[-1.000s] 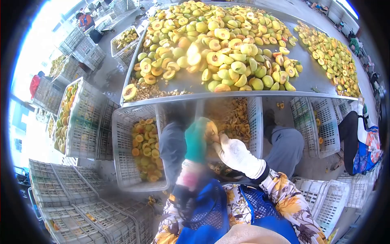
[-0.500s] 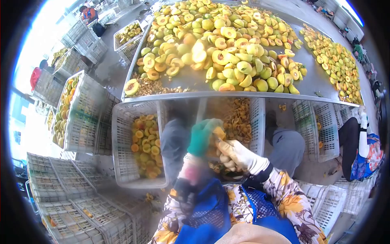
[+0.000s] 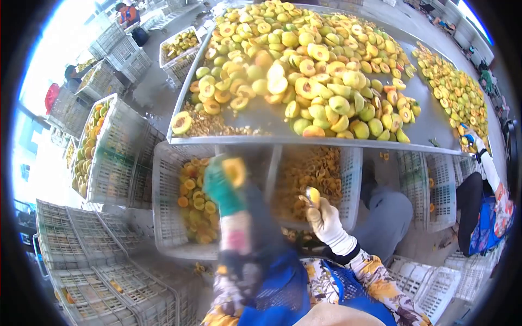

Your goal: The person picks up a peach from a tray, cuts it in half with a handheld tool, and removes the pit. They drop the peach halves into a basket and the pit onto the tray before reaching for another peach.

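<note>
My left hand (image 3: 219, 185), in a green glove, is over the left crate and smeared by motion. A peach half (image 3: 235, 171) with a hollow center is held in its fingers. My right hand (image 3: 327, 221), in a white glove, is closed around a small pitting tool (image 3: 312, 196) with a pale, yellowish tip. It hovers at the front of a crate of peach scraps (image 3: 314, 176). Below my left hand, the white crate (image 3: 163, 198) holds many peach halves (image 3: 198, 204).
A metal table (image 3: 261, 140) in front bears a big heap of halved peaches (image 3: 321, 92), with pits (image 3: 212, 124) at its left end. Stacked crates (image 3: 92, 261) stand at my left. A co-worker's gloved arm (image 3: 486, 163) reaches to the table at right.
My hands have parted. The left has moved left with the peach half, from the scrap crate to over the left crate. The right has stayed near the scrap crate, its tool now showing.
</note>
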{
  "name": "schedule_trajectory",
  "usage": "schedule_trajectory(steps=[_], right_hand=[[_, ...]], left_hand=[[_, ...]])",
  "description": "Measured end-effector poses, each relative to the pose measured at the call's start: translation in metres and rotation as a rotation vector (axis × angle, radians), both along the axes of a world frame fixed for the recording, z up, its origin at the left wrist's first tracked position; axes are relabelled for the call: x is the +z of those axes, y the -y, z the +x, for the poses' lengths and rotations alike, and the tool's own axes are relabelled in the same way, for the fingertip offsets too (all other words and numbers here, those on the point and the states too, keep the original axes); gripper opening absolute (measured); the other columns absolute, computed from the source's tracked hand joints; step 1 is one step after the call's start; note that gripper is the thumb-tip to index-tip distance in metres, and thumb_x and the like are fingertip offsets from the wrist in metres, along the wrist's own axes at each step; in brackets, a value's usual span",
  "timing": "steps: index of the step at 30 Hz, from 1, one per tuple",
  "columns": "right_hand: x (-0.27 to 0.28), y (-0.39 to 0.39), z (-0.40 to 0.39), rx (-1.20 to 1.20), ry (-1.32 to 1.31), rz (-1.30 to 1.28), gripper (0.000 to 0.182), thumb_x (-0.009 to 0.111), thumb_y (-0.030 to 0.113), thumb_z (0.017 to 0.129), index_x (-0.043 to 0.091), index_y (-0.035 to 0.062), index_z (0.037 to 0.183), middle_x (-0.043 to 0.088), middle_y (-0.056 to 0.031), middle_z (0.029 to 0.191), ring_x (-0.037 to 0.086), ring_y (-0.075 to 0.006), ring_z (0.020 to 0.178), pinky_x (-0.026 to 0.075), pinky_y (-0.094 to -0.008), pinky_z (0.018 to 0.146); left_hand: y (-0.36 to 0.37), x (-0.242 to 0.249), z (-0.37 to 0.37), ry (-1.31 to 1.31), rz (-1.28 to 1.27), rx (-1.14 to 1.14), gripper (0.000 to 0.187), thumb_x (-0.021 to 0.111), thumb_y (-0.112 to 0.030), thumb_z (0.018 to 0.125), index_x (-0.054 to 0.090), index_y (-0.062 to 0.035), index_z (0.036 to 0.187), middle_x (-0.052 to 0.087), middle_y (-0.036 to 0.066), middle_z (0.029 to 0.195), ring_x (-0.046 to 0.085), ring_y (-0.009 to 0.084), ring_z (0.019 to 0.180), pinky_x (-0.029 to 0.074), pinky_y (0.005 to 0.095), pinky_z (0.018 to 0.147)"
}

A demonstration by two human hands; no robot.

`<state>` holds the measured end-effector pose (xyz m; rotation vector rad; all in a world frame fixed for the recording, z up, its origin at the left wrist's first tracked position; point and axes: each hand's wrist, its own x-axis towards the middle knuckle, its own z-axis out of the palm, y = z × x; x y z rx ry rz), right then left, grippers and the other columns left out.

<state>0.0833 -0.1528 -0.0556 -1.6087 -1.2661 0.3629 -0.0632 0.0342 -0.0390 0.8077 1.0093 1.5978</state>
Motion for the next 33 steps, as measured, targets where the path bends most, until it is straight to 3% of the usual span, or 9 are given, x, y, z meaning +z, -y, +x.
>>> schedule_trajectory(steps=[2,5,8,15,19,22,26,28,33], right_hand=[[-0.065,0.003,0.038,0.165,0.45,-0.881,0.035,0.041,0.035,0.099,0.06,0.0048,0.097,0.065,-0.018,0.075,0.064,-0.0335,0.065,0.05,-0.0421,0.055],[-0.106,0.027,0.059,-0.015,0.526,-0.743,0.031,0.04,0.03,0.097,0.062,0.0086,0.101,0.065,-0.0168,0.076,0.065,-0.0355,0.068,0.05,-0.0476,0.058],[-0.12,0.024,0.061,0.041,0.499,-0.879,0.04,0.043,0.036,0.095,0.064,0.0022,0.09,0.066,-0.0198,0.074,0.065,-0.0375,0.068,0.051,-0.0473,0.06],[-0.132,0.034,0.068,-0.019,0.565,-0.882,0.038,0.043,0.035,0.095,0.065,0.0055,0.084,0.065,-0.0173,0.069,0.064,-0.0357,0.061,0.049,-0.0483,0.054],[-0.17,0.043,0.073,0.192,0.713,-1.039,0.023,0.05,0.02,0.087,0.07,0.0086,0.085,0.069,-0.0137,0.078,0.068,-0.0312,0.071,0.051,-0.0452,0.057],[-0.158,0.044,0.087,0.153,0.569,-1.144,0.03,0.046,0.017,0.087,0.071,0.0029,0.081,0.069,-0.0197,0.083,0.068,-0.0355,0.075,0.053,-0.0468,0.065],[-0.068,-0.002,0.083,-0.2,0.17,-0.773,0.033,0.044,0.029,0.097,0.062,0.0024,0.106,0.067,-0.0203,0.088,0.065,-0.0387,0.081,0.051,-0.048,0.071],[-0.011,-0.024,0.06,-0.141,-0.02,-0.254,0.029,0.049,0.026,0.096,0.062,0.001,0.101,0.065,-0.0242,0.09,0.064,-0.0403,0.082,0.051,-0.0482,0.07],[0.07,-0.05,0.002,0.086,0.077,-0.052,0.015,0.056,0.016,0.094,0.053,0.0017,0.095,0.057,-0.0207,0.063,0.06,-0.0367,0.056,0.044,-0.0412,0.047]], left_hand=[[-0.035,0.008,-0.066,-0.546,-0.112,-0.215,0.025,0.062,-0.027,0.089,0.069,-0.0061,0.1,0.065,0.005,0.094,0.061,0.0192,0.084,0.051,0.0317,0.075],[-0.054,0.039,-0.098,-1.901,0.226,-0.211,0.03,0.065,-0.029,0.086,0.068,-0.0059,0.106,0.068,0.009,0.1,0.064,0.0291,0.09,0.05,0.037,0.081],[-0.103,0.034,-0.053,-1.505,0.395,-0.312,0.034,0.065,-0.035,0.084,0.069,-0.0115,0.108,0.068,0.013,0.098,0.063,0.0342,0.092,0.048,0.042,0.085],[-0.229,-0.013,0.095,-1.789,-0.033,-0.3,0.057,0.068,-0.051,0.073,0.06,-0.0085,0.109,0.067,0.02,0.102,0.064,0.0376,0.098,0.048,0.0462,0.084],[-0.22,-0.042,0.107,-1.839,0.246,-0.303,0.046,0.075,-0.037,0.069,0.059,-0.0077,0.1,0.067,0.019,0.098,0.065,0.0362,0.093,0.049,0.0468,0.08],[-0.196,-0.025,0.09,-1.631,0.591,-0.287,0.03,0.065,-0.024,0.076,0.058,-0.013,0.103,0.065,0.012,0.096,0.062,0.0346,0.089,0.047,0.0465,0.075],[-0.116,0.023,0.052,-0.021,-0.147,-0.789,0.031,0.066,-0.03,0.083,0.059,-0.0051,0.1,0.065,0.012,0.092,0.066,0.0232,0.071,0.052,0.0284,0.051],[-0.068,0.032,0.046,0.027,-0.115,-0.782,0.032,0.06,-0.034,0.089,0.059,-0.0035,0.1,0.065,0.012,0.092,0.065,0.0226,0.067,0.051,0.027,0.047],[0.016,0.032,0.056,0.39,-0.323,-0.682,0.046,0.047,-0.045,0.097,0.058,-0.0013,0.102,0.063,0.011,0.087,0.062,0.02,0.072,0.053,0.0288,0.058]])
